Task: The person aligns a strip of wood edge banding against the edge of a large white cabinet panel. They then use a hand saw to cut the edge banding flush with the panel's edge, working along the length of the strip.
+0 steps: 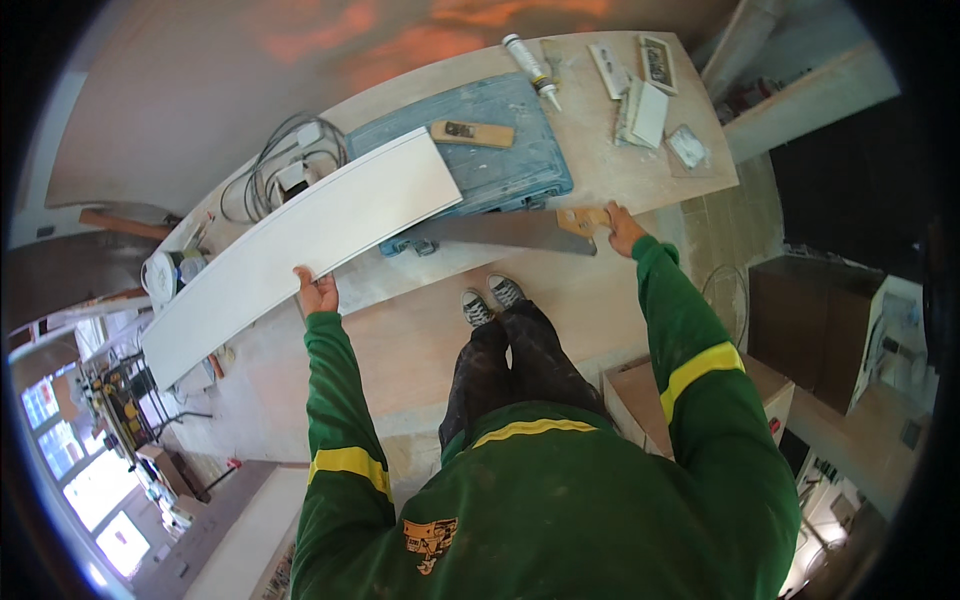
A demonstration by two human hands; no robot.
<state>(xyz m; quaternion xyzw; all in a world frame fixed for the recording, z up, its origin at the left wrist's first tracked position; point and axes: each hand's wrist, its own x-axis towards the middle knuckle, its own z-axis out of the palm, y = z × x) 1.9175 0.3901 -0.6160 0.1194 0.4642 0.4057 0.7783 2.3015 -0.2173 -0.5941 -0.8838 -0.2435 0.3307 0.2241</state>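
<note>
My left hand (317, 293) grips the lower edge of a long white board (270, 245), which slants over the bench (700, 160) and past its left side. In my right hand (624, 232) is the wooden handle (580, 222) of a handsaw, its steel blade (500, 230) reaching leftward toward the board, with the far tip hidden. A scuffed blue case (520, 140) lies beyond the board, with a tan block-like tool (472, 133) on it. The bottom of the case shows behind the saw.
A coiled cable (255, 175), white bucket (162, 278), caulk tube (530, 70) and small white pieces (648, 112) are on the bench. A stand with tools (120, 395) is at left. A box (640, 405) is beside my legs, and a dark cabinet (805, 330) stands at right.
</note>
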